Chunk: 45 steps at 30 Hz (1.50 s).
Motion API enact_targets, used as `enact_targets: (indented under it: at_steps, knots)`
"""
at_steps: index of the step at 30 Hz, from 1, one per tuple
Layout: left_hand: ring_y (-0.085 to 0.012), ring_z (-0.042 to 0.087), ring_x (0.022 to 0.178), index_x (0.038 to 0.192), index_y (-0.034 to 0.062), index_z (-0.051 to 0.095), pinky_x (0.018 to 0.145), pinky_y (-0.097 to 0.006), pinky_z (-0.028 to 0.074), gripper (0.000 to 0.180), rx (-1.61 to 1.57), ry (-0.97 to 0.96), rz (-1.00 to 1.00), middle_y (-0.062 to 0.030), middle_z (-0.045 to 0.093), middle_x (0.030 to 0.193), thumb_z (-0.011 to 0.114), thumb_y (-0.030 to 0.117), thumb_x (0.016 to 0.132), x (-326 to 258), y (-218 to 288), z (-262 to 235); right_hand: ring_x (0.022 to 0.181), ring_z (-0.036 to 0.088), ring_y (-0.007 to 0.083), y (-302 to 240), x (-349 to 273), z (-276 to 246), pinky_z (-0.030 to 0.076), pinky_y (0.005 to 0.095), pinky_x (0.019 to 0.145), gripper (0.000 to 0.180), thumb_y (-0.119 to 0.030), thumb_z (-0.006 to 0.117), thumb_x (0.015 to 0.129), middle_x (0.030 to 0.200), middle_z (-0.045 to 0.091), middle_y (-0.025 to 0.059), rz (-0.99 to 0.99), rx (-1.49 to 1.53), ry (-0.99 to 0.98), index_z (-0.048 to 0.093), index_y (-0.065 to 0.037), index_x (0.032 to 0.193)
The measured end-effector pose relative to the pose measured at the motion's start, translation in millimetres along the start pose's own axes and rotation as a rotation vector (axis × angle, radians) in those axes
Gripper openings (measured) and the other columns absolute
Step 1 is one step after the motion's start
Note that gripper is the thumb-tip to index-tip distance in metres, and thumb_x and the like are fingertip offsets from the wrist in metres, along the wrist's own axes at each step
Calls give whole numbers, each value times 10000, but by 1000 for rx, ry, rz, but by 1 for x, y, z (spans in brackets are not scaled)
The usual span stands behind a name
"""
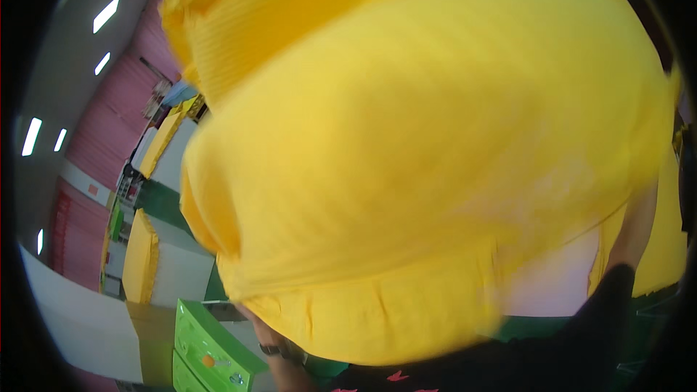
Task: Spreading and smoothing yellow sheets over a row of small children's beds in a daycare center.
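A big yellow cloth (406,145) with a gathered, ruffled edge billows across most of the view, partly blurred by motion. My left forearm (290,374), wearing a dark wristband (272,350), reaches up to its lower left edge. At the lower right, my right forearm (639,232) rises behind the cloth from a black sleeve. Both hands are hidden by the fabric, so how their fingers stand does not show.
A green drawer unit (207,352) stands at the lower left. Beyond it are tables with yellow ruffled covers (141,258). More yellow fabric (664,247) hangs at the right. Pink curtains (105,120) line the far wall, and a pale surface (555,287) shows below the cloth.
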<state>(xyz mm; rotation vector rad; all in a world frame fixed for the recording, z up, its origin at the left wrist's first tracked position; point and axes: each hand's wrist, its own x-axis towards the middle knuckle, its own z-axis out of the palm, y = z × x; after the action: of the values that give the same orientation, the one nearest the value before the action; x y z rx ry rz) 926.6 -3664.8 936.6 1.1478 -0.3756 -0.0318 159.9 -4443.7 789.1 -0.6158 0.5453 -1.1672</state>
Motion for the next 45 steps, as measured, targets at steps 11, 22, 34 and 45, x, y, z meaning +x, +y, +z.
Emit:
enact_targets:
  at_steps: [11, 22, 34, 45]
  knots:
    - [-260, 475, 1278, 1383, 57, 444, 1080, -407, 377, 456, -1, -327, -681, -104, 487, 1407, 353, 326, 1026, 119, -262, -11, 941, 651, 413, 62, -310, -187, 511, 485, 798, 385, -331, 548, 919, 1009, 672, 252, -178, -2048, 824, 639, -1, 1095]
    - [-244, 493, 1243, 1351, 121, 474, 1046, -451, 390, 419, 214, -254, -1032, -88, 508, 1373, 480, 304, 974, 66, -331, -151, 950, 664, 318, 230, -494, -172, 545, 425, 773, 415, -200, 578, 856, 1022, 680, 133, -7, -1259, 1147, 598, -100, 1258]
    - [-314, 613, 1042, 1262, 46, 545, 882, -399, 501, 502, 1242, -952, -176, -165, 629, 1111, 483, -100, 786, 125, -272, -134, 1206, 523, 406, 280, -416, -69, 447, 457, 987, 840, -414, 744, 743, 1288, 533, 249, 356, -1483, 1311, 359, -34, 1385]
    - [-369, 609, 1093, 1197, -71, 570, 920, -417, 487, 856, 1362, -732, -210, -246, 636, 1169, 771, 591, 693, 226, -385, 41, 885, 675, 225, 241, -435, -46, 518, 331, 626, 510, -299, 669, 832, 1099, 647, 139, 521, -1189, 964, 538, -27, 1244]
